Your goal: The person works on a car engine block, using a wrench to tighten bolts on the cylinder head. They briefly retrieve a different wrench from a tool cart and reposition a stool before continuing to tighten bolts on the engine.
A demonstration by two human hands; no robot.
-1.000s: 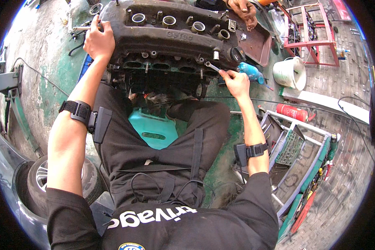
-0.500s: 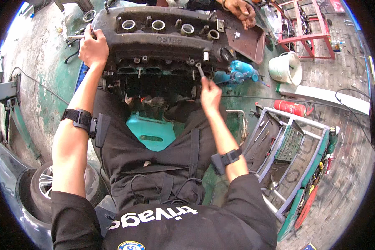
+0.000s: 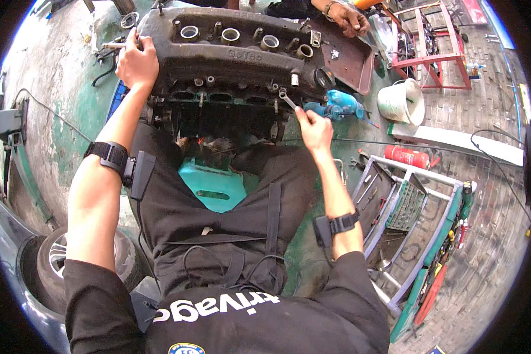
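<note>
Now: engine, dark and grimy, stands directly before the wearer's knees; wrench has its ring end at the engine's near edge, toward its right end; half a second ago the handle pointed nearly straight back at the wearer, now it slants out to the right again, ring end at the same spot; I judge this a back-and-forth turning stroke, work still under way there, though whatever sits in the ring is too small to make out.

Right hand clasps the wrench handle; left hand lies part-curled on the engine's left end, beside a metal bar; cannot tell whether it grips that.

Writing: raised letters on the engine's cover; large white lettering and a round badge on the black shirt, on the wearer's side of the engine.

Outward: brown tray off the engine's right end, another person's hand above it; blue bottles just beside that end; white bucket farther right of the engine; red extinguisher right of it, nearer the wearer.
</note>
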